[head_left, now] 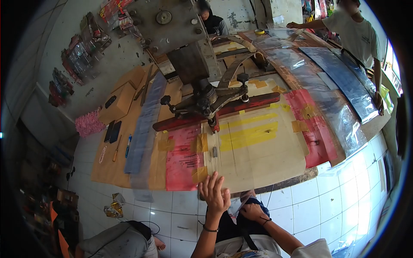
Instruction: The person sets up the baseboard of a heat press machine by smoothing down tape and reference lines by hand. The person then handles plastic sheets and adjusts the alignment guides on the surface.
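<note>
My left hand [214,193] lies with fingers spread on the front edge of the work surface, near the pale metal strip [216,165] that runs away from me. Lower and to the right, my right hand [253,212] is curled near my lap, closed on the edge of a clear plastic sheet [243,198]; its fingertips are partly hidden. Ahead stands a dark press machine with a long red bar [251,102] over the tan bed [275,159]. Yellow strips [254,136] mark the bed. A red sheet [183,157], taped down, lies left of my left hand.
Blue film [144,124], a screwdriver [115,150], a blue pen [128,145] and a cardboard box [118,103] lie left. Right, a person [355,34] stands by long plastic sheets [340,77]. Another person [211,19] is behind the machine; a third [120,241] is low left.
</note>
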Motion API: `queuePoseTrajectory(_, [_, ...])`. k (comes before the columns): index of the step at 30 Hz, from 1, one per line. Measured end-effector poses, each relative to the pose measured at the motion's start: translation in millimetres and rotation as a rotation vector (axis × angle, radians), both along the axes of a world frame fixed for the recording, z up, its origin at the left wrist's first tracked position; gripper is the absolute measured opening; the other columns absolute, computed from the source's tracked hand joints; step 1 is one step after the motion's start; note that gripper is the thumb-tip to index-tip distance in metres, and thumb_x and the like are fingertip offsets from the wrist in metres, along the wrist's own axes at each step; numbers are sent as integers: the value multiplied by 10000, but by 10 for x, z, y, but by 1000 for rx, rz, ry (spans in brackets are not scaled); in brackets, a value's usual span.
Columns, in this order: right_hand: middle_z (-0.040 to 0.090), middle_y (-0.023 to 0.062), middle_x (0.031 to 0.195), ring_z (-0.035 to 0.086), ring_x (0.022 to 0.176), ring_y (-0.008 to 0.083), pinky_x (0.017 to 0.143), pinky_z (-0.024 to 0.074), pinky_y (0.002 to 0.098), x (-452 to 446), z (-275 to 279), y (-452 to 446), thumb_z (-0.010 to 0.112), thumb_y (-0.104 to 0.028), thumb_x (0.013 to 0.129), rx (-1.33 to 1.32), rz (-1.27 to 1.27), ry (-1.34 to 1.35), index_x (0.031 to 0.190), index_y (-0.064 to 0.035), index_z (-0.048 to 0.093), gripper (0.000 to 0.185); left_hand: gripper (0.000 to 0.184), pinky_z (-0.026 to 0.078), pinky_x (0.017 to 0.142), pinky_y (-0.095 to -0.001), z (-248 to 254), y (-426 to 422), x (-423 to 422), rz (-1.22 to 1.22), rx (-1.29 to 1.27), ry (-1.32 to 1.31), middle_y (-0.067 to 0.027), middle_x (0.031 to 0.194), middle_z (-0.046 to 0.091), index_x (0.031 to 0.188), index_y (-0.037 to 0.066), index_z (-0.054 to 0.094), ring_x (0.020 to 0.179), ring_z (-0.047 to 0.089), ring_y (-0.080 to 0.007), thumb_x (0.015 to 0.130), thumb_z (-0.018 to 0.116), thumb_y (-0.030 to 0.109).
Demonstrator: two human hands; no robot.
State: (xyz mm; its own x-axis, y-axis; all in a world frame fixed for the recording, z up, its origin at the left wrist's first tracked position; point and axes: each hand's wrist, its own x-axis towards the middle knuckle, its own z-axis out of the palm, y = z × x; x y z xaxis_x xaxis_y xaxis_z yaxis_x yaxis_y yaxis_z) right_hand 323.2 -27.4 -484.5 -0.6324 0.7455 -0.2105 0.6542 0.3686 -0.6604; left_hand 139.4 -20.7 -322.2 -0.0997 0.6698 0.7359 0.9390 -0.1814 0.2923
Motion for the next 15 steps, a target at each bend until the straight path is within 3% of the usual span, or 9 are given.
queuePoseTrajectory(4, [707, 213, 813, 694, 768, 406, 708, 558, 518, -11, -25, -1, 622, -390, 884, 7, -35, 39, 878, -71, 721, 334, 447, 133, 1186, -528, -41, 31, -3, 4, 38, 9, -133, 1444, 530, 1335, 84, 561, 1352, 423, -341, 975, 475, 336])
queuePoseTrajectory(15, [708, 215, 816, 697, 775, 408, 718, 560, 518, -17, 1, 26, 599, -394, 907, -15, -21, -4, 912, -84, 726, 335, 422, 134, 1179, -546, -71, 41, 1, 15, 47, 28, -157, 1420, 542, 1291, 58, 556, 1354, 410, -360, 988, 451, 332])
